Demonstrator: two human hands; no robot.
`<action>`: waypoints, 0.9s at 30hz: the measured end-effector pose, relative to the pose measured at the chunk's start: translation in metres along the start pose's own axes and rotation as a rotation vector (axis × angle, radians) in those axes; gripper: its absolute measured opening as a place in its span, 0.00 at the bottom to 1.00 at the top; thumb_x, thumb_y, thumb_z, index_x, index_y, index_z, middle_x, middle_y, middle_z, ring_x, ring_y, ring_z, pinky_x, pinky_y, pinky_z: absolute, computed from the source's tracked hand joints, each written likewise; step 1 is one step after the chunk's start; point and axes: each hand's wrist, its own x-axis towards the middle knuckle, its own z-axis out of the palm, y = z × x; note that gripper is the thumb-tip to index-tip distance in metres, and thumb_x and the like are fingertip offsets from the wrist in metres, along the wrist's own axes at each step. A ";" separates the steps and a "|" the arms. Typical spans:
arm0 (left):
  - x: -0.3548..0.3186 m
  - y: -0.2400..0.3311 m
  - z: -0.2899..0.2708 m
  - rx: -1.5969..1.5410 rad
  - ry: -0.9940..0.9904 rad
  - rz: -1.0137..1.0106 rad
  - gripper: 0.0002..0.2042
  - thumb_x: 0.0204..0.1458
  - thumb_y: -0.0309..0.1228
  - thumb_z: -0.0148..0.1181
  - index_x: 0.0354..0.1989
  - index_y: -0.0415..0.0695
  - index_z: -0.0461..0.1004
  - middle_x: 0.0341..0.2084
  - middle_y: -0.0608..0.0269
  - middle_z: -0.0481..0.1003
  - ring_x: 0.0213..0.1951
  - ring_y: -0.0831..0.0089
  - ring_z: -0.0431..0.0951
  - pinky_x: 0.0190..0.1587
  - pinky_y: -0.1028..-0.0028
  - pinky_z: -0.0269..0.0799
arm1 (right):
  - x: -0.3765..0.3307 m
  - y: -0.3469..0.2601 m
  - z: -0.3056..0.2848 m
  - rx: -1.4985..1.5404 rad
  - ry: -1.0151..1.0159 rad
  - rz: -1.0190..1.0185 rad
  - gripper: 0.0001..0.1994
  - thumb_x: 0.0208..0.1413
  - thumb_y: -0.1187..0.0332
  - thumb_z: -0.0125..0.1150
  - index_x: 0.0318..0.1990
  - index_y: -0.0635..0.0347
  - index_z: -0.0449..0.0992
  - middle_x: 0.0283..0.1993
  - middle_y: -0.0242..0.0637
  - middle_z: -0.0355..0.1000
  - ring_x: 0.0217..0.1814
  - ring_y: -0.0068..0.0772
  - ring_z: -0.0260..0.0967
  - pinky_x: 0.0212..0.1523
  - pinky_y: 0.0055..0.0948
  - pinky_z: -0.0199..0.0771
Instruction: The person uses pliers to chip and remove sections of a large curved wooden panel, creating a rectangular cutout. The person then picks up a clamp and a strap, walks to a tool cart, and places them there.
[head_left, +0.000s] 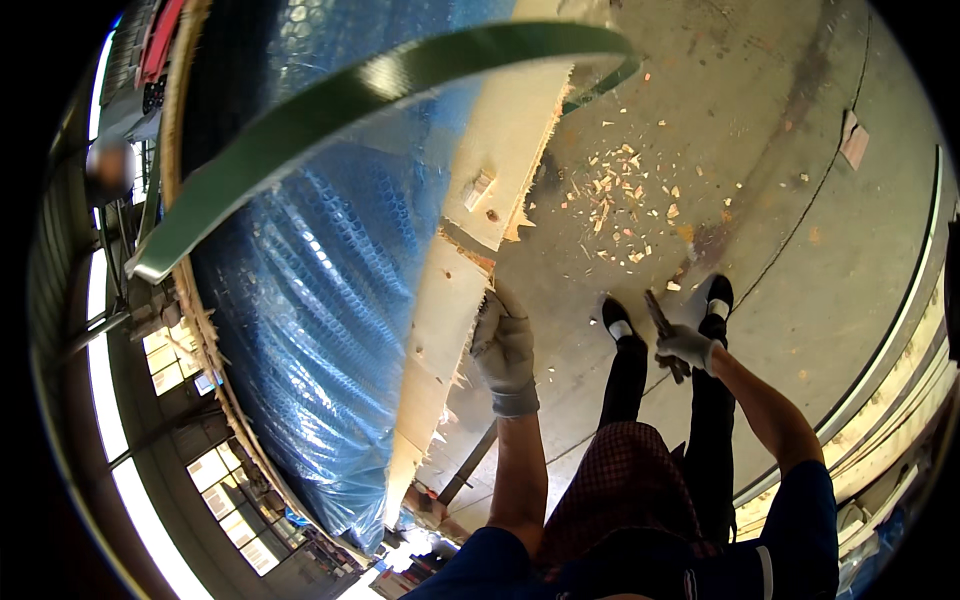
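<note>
My left hand (505, 352), in a grey work glove, is curled closed against the splintered edge of a pale wooden board (445, 300). What its fingers hold, if anything, is hidden. Lower on the right, my gloved right hand (688, 347) is closed around a dark, narrow hand tool (658, 313), whose exact kind I cannot make out. Blue bubble wrap (310, 260) under shiny clear film covers the large load beside the board. A stiff green strapping band (390, 75) arches loose over the load, its cut end at the left.
Wood chips (620, 200) lie scattered on the concrete floor (800, 120). A flat brownish scrap (853, 140) rests farther right. Rough wood (195, 310) edges the load's left side. Jagged splinters stick out along the board near my left hand. A dark bar (468, 465) slants below the board.
</note>
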 end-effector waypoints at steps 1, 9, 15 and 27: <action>0.000 0.002 -0.004 0.062 0.064 0.061 0.08 0.57 0.28 0.51 0.43 0.40 0.71 0.44 0.69 0.74 0.40 0.88 0.72 0.52 0.76 0.69 | -0.026 0.018 0.001 0.178 0.055 -0.034 0.07 0.50 0.76 0.57 0.34 0.64 0.65 0.28 0.39 0.70 0.27 0.32 0.73 0.24 0.28 0.73; 0.022 0.003 -0.041 0.057 0.266 -0.009 0.14 0.54 0.38 0.56 0.44 0.44 0.73 0.41 0.68 0.77 0.45 0.75 0.75 0.56 0.71 0.69 | -0.173 -0.075 0.081 -0.491 0.317 -0.113 0.18 0.47 0.66 0.58 0.45 0.64 0.65 0.29 0.46 0.71 0.34 0.41 0.73 0.33 0.36 0.72; 0.014 0.002 -0.032 -0.039 0.446 -0.011 0.13 0.51 0.41 0.60 0.41 0.47 0.75 0.35 0.69 0.78 0.39 0.76 0.77 0.42 0.78 0.76 | -0.142 -0.217 0.167 -0.960 0.440 -0.555 0.17 0.49 0.67 0.50 0.46 0.67 0.65 0.40 0.56 0.71 0.42 0.58 0.70 0.44 0.44 0.70; 0.025 -0.010 -0.072 -0.231 0.220 -0.115 0.12 0.54 0.43 0.56 0.42 0.52 0.75 0.37 0.71 0.78 0.38 0.80 0.77 0.40 0.79 0.74 | -0.056 -0.316 0.208 -1.445 0.532 -0.419 0.14 0.43 0.66 0.53 0.31 0.65 0.79 0.32 0.57 0.74 0.37 0.52 0.75 0.38 0.39 0.75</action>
